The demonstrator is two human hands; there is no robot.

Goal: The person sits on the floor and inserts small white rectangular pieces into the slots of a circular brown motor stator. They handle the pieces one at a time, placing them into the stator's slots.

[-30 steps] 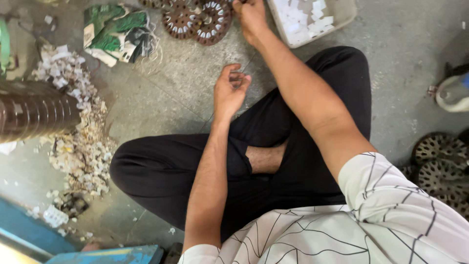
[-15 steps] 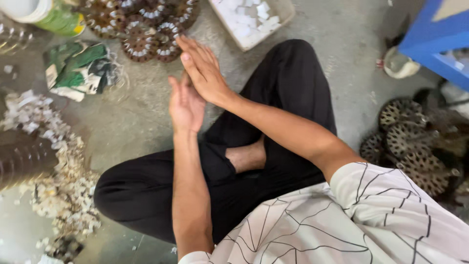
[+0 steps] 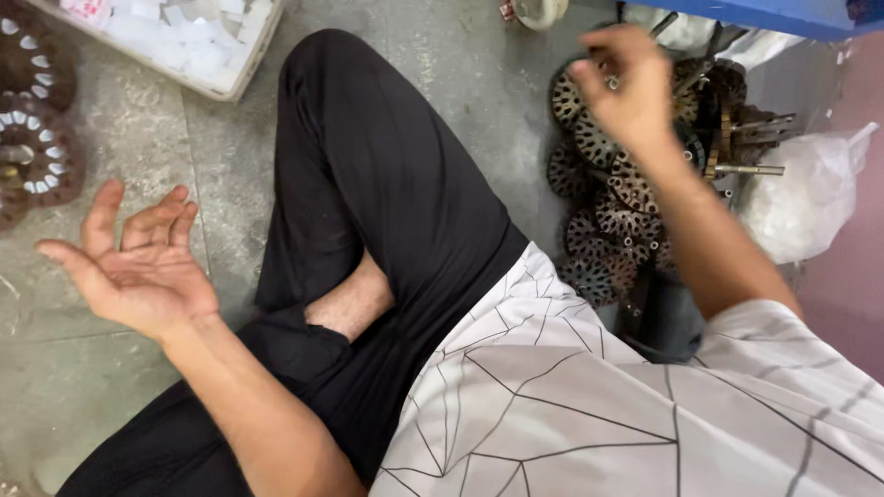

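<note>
Holding white pieces, a tray (image 3: 247,72) sits beyond the empty left hand (image 3: 138,267).

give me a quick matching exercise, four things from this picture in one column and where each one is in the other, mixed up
Things:
1. left hand
2. right hand
3. white tray
4. clear plastic bag

Places:
a. far right, beside the metal parts
b. over the pile of dark perforated discs
c. palm up above the concrete floor
d. top left, holding small white pieces

Pairs: 1-c, 2-b, 3-d, 4-a
</note>
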